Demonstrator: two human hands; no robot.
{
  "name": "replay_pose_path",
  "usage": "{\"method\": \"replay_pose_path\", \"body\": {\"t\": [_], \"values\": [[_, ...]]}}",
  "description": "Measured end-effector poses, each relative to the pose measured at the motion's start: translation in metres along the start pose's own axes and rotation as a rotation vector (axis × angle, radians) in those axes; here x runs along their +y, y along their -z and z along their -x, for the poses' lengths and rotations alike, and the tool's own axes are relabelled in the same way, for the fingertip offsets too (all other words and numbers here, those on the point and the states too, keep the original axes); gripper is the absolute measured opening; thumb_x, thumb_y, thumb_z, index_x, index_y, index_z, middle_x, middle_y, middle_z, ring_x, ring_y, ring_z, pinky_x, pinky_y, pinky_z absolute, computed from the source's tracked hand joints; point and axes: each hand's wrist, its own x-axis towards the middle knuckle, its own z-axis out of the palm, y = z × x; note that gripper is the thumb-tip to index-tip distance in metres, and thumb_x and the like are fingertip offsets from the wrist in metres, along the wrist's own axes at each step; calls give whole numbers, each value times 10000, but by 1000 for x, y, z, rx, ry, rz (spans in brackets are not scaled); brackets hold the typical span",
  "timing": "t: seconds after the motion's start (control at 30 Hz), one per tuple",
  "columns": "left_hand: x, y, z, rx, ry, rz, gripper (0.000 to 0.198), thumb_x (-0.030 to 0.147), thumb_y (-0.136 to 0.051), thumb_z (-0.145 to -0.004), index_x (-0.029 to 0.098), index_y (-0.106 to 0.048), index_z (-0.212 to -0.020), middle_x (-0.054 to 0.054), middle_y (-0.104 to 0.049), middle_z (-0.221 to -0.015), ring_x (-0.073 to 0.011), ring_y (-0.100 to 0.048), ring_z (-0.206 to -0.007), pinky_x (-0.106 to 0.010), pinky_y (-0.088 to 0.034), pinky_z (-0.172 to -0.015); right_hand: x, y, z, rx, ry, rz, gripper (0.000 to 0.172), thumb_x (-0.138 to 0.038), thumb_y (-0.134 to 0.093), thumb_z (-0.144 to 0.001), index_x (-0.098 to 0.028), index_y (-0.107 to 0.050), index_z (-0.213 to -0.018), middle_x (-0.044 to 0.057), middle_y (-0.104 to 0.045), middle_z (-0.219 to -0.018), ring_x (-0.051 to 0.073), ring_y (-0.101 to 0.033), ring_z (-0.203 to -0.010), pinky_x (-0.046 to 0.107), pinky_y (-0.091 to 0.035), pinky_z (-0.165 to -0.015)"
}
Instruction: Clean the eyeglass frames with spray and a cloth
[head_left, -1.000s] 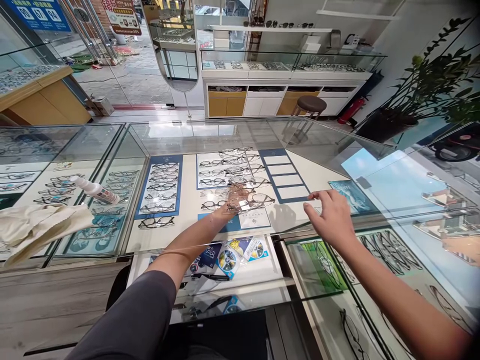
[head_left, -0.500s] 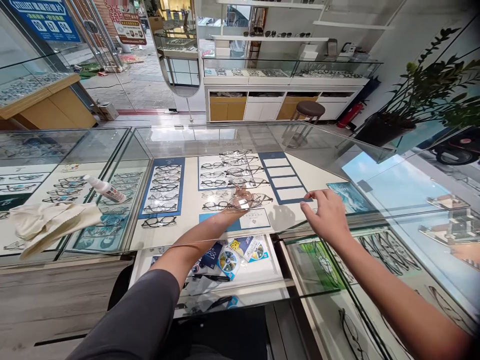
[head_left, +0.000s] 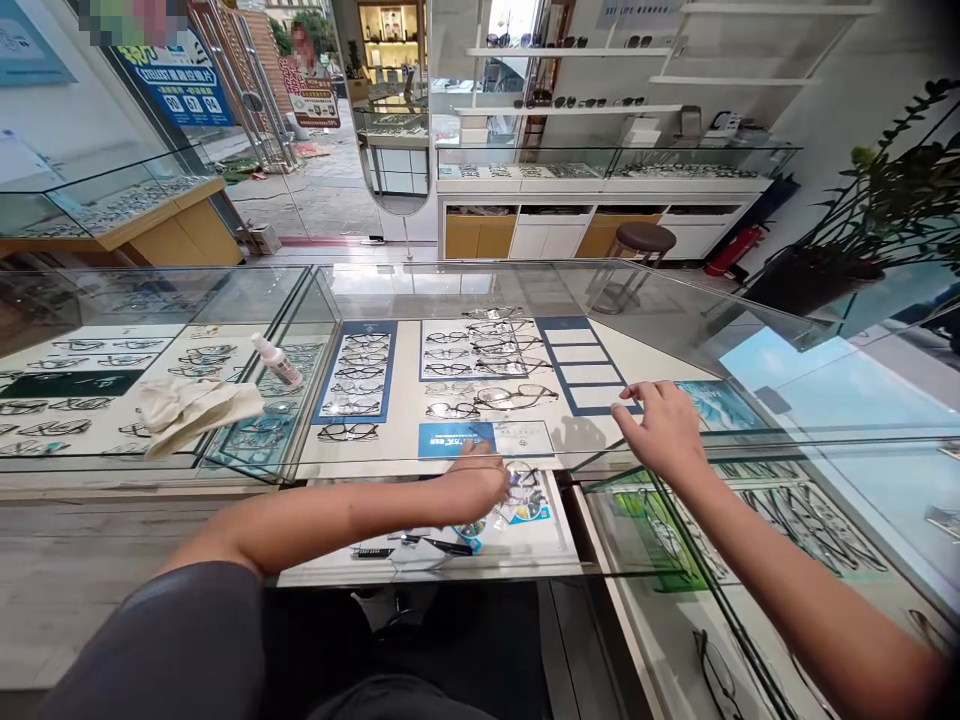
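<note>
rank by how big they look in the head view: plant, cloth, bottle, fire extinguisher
1. Plant
2. Cloth
3. Bottle and fire extinguisher: too alike to rank

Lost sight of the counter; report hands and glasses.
Left hand: grip on glasses. Right hand: fingers apart, nothing visibly held. Pens nearby, apparently not blocking.

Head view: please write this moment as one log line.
left hand: holds glasses over drawer; right hand: near blue tray; white bottle: beside cloth

The left hand (head_left: 478,484) seems to hide part of the glasses (head_left: 523,474) beside it; the plant (head_left: 916,200) is cropped at right.
</note>
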Motion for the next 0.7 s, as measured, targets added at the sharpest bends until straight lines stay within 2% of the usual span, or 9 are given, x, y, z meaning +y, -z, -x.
{"method": "replay_pose_path", "body": {"t": [0.07, 0.13, 0.23, 0.33, 0.43, 0.53, 0.63, 0.7], "values": [[13, 12, 37, -105, 11, -54, 167, 290, -807, -904, 199, -726, -789, -128, -746, -996, -365, -573, -1145, -519, -372, -1043, 0, -1, -1, -2, -9, -2, 333, -488, -497, -981, -235, -692, -1075, 164, -669, -1172, 390, -585, -1091, 515, -461, -894], [32, 33, 70, -219, -20, -64, 118, 313, -752, -975, 219, -776, -908, -106, -764, -1073, -333, -582, -1148, -457, -382, -985, 0, -2, -2, -9, -20, -5, 339, -493, -496, -978, -235, -692, -1076, 167, -667, -1186, 393, -582, -1100, 521, -465, -901], [62, 73, 106, -229, -37, -50, 122, 335, -753, -999, 222, -771, -957, -80, -757, -1051, -301, -590, -1137, -410, -370, -967, -1, -2, -3, -17, -27, -10, 351, -498, -492, -975, -233, -693, -1088, 168, -664, -1196, 390, -581, -1115, 523, -465, -922], [82, 116, 125, -216, -51, -58, 100, 324, -720, -1032, 243, -765, -996, -48, -763, -1071, -277, -577, -1129, -393, -346, -972, -3, -1, -4, -37, -35, -4, 370, -497, -477, -973, -225, -692, -1102, 178, -661, -1208, 396, -579, -1125, 529, -465, -938], [81, 155, 125, -139, 15, -145, 156, 386, -703, -1042, 259, -792, -1021, -46, -758, -1165, -289, -547, -1178, -411, -322, -1013, -6, 2, -5, -73, -56, 14, 400, -501, -453, -972, -217, -689, -1125, 188, -653, -1238, 404, -574, -1151, 534, -462, -950], [61, 186, 109, -42, 143, -293, 229, 416, -649, -1059, 255, -805, -1015, -62, -745, -1233, -314, -520, -1224, -451, -296, -1070, -8, 4, -5, -87, -69, 22, 402, -494, -444, -971, -214, -687, -1126, 193, -651, -1247, 407, -570, -1164, 532, -458, -952], [34, 201, 87, 65, 240, -440, 215, 380, -662, -1026, 227, -800, -963, -101, -738, -1243, -345, -490, -1218, -468, -299, -1036, -8, 4, -5, -73, -57, 20, 388, -486, -453, -971, -212, -688, -1115, 192, -656, -1228, 404, -575, -1147, 525, -460, -941], [20, 204, 73, 82, 288, -503, 212, 376, -674, -1007, 220, -806, -949, -122, -736, -1247, -357, -482, -1219, -470, -305, -1002, -7, 3, -5, -63, -46, 20, 385, -483, -456, -973, -210, -691, -1111, 190, -658, -1214, 402, -580, -1136, 521, -463, -933]]}}
